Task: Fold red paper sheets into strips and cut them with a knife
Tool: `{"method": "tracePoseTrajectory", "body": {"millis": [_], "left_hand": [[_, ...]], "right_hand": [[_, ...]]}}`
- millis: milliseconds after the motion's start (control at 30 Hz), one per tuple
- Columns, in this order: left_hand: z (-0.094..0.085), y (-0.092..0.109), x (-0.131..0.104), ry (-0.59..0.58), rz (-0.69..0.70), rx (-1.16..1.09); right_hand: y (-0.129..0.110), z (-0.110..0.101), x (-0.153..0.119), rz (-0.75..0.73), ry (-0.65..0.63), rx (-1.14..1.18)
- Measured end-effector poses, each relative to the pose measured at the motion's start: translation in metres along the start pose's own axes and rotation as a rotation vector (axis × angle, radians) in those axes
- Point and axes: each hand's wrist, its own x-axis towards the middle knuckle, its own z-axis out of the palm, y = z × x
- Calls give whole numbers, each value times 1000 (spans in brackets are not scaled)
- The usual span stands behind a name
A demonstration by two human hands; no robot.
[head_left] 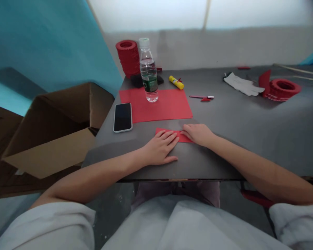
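Note:
A narrow piece of red paper lies on the grey table near its front edge, under both hands. My left hand rests flat across its left part, fingers apart and thumb stretched out on the table. At the right part, my right hand has its fingers curled together and pressed on the paper; their undersides are hidden. Just beyond the hands are larger red sheets, lying flat, with a clear water bottle upright on them. A phone overlaps their left edge.
A yellow glue stick and a pen lie behind the hands. Farther right are a white glove and a red paper ring. A stack of red rings stands at back left. An open cardboard box is beside the table.

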Motion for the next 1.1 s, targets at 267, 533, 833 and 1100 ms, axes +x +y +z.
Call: {"method": "tracePoseTrajectory", "body": {"millis": [267, 533, 833, 1100], "left_hand": [[3, -9, 2, -90, 49, -126], [4, -7, 3, -58, -2, -146], [1, -6, 8, -67, -113, -69], [-2, -20, 29, -5, 53, -23]], "right_hand": [[6, 4, 4, -103, 77, 9], [12, 7, 4, -177, 105, -16], [17, 2, 34, -178, 90, -15], [31, 12, 41, -129, 146, 143]]}}
